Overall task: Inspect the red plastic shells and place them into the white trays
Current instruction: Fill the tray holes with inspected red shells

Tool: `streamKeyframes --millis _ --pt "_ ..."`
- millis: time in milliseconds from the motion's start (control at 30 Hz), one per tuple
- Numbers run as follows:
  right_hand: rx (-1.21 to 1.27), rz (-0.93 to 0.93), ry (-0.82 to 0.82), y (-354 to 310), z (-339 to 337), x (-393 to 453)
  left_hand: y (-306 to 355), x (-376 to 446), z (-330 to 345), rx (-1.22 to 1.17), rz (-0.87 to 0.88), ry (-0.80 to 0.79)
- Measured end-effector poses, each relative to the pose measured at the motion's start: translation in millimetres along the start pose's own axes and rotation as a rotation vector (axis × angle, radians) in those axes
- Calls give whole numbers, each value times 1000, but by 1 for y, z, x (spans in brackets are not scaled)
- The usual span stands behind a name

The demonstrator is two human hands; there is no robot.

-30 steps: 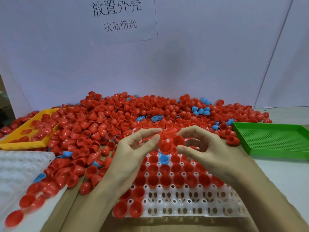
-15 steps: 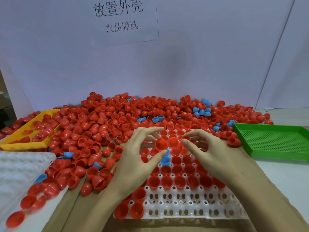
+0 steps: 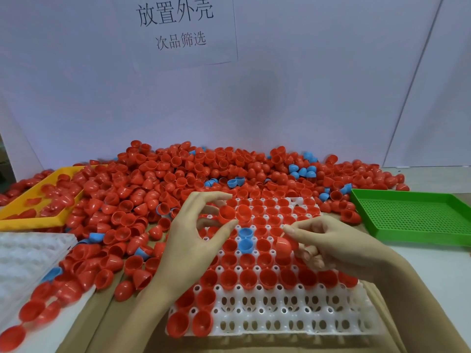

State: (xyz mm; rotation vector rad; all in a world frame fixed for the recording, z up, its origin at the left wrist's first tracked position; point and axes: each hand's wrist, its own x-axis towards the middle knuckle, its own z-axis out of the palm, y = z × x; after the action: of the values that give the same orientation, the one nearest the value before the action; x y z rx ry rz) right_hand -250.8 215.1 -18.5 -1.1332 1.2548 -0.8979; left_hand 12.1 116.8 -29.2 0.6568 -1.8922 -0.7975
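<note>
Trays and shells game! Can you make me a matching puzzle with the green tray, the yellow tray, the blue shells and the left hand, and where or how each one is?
Things:
1. green tray
2. yellow tray
3. blue shells
4. left hand

States:
A. sitting in the white tray
B. pinching a red shell
C. holding no shells
D. holding some red shells

Pairs: 1-C, 2-D, 3-A, 4-B

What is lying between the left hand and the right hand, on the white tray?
In the head view, two blue shells sit in tray cells between the left hand and the right hand, among red shells seated in the white tray.
</note>
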Motion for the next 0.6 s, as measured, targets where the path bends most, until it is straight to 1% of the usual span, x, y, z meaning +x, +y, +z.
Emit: streamKeyframes --millis 67,100,133,200,233,267,333,400,467,600 --pt "60 0 -22 -1 -1 1 0 0 0 2 2 -3" --pt "128 -7 6 -2 -1 2 0 0 0 7 3 -5" --pt "223 -35 77 -2 1 5 0 0 0 15 5 -8" --pt "428 -186 297 0 3 11 -1 0 1 27 12 -14" --pt "513 -284 369 1 4 13 -1 0 1 31 15 -18" --pt "580 -364 402 1 5 15 -1 0 1 33 17 -23" --pt "615 -431 416 0 6 15 0 -1 2 30 22 -30" --pt "522 -417 415 -2 8 12 0 -2 3 19 17 -38" --pt "376 -387 377 -6 14 8 0 -3 3 -4 -2 -49" --pt "-86 -360 201 -6 32 4 1 -4 5 -89 -29 -115"
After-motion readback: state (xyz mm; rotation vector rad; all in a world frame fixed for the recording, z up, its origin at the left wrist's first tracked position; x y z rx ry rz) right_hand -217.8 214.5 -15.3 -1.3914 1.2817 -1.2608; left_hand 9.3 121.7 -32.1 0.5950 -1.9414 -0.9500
